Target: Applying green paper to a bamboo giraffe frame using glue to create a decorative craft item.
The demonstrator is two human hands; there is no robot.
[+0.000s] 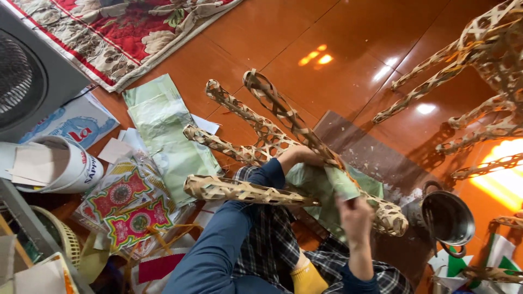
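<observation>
A woven bamboo-strip frame (256, 147) with several long lattice arms lies across my lap, over my plaid trousers. My left hand (298, 156), in a blue sleeve, rests on the frame's middle where the arms meet, and seems to grip it. A sheet of pale green paper (316, 188) lies against the frame's centre. My right hand (357, 216) pinches the folded edge of that paper just beside one lattice arm.
More woven frames (463, 71) stand at the upper right. A metal pot (448, 218) sits right of my knee on a brown board (376, 155). Green paper sheets (163, 128), red-and-green star prints (128, 209), a white bucket (62, 163), a fan (22, 76) and a floral rug (114, 32) lie left.
</observation>
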